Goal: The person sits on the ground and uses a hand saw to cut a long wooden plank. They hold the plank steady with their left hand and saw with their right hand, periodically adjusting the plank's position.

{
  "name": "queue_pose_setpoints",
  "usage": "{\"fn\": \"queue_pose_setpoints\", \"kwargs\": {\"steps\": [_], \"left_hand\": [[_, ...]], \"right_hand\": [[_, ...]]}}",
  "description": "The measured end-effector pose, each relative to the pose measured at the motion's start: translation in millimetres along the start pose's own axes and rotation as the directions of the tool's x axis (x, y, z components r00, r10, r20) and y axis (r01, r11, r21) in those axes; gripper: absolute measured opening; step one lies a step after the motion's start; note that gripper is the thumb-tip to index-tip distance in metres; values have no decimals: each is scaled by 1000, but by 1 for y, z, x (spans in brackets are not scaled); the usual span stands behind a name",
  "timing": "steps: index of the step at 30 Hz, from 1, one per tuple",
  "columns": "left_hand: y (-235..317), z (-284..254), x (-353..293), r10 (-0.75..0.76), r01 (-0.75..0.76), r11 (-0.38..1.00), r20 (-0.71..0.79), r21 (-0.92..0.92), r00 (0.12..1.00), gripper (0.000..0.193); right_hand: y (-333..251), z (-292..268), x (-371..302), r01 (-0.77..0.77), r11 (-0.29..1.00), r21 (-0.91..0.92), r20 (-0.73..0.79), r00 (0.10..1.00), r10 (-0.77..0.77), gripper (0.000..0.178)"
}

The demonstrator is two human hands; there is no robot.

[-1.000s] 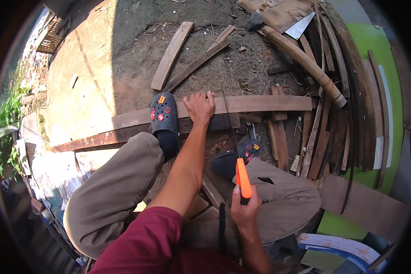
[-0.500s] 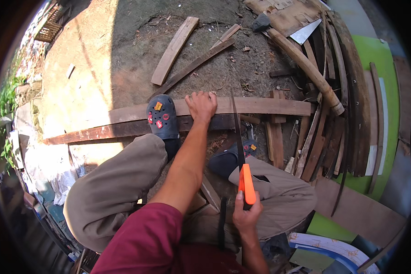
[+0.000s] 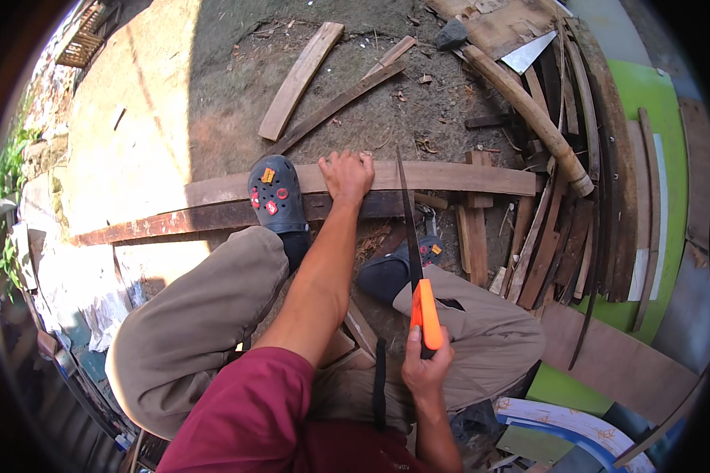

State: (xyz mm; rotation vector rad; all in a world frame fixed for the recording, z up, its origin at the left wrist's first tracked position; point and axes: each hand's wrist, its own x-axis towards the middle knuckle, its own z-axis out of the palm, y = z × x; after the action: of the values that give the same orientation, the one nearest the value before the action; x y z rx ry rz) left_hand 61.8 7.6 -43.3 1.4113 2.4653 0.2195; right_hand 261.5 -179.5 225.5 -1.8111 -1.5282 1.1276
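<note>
A hand saw [image 3: 415,256] with an orange and black handle is in my right hand [image 3: 427,368], whose fingers are wrapped round the handle. Its dark, narrow blade crosses a long light-brown plank [image 3: 454,179], with the tip reaching past the plank's far edge. Just left of the blade, my left hand [image 3: 348,175] presses on the same plank, fingers curled over the far edge. Alongside it on the near side lies a darker plank [image 3: 173,221]. My left foot, in a grey clog [image 3: 276,193], rests on both planks.
At the right, a wood block [image 3: 479,180] lies crosswise by the plank's end. Beyond it are a mallet-like pole [image 3: 528,114], a pile of scrap boards [image 3: 556,244] and a green panel [image 3: 663,197]. Two loose boards [image 3: 301,81] lie ahead. My right clog [image 3: 394,266] is near the blade.
The view has shifted very slightly. Both hands, the saw and the plank keep nearly the same places relative to each other.
</note>
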Motion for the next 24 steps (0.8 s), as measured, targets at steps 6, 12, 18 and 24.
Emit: {"fn": "queue_pose_setpoints", "kwargs": {"steps": [6, 12, 18, 24], "left_hand": [[1, 0, -1, 13, -14, 1000, -27, -18, 1000, 47], [0, 1, 2, 12, -11, 1000, -22, 14, 1000, 47], [2, 2, -3, 18, -19, 1000, -62, -2, 998, 47], [2, -2, -1, 5, -5, 1000, -24, -4, 1000, 44]], "right_hand": [[9, 6, 4, 12, 999, -32, 20, 1000, -11, 14], [2, 16, 13, -20, 1000, -16, 3, 1000, 20, 14], [42, 34, 41, -3, 1000, -1, -62, 998, 3, 15], [60, 74, 91, 25, 998, -58, -57, 998, -28, 15]]}}
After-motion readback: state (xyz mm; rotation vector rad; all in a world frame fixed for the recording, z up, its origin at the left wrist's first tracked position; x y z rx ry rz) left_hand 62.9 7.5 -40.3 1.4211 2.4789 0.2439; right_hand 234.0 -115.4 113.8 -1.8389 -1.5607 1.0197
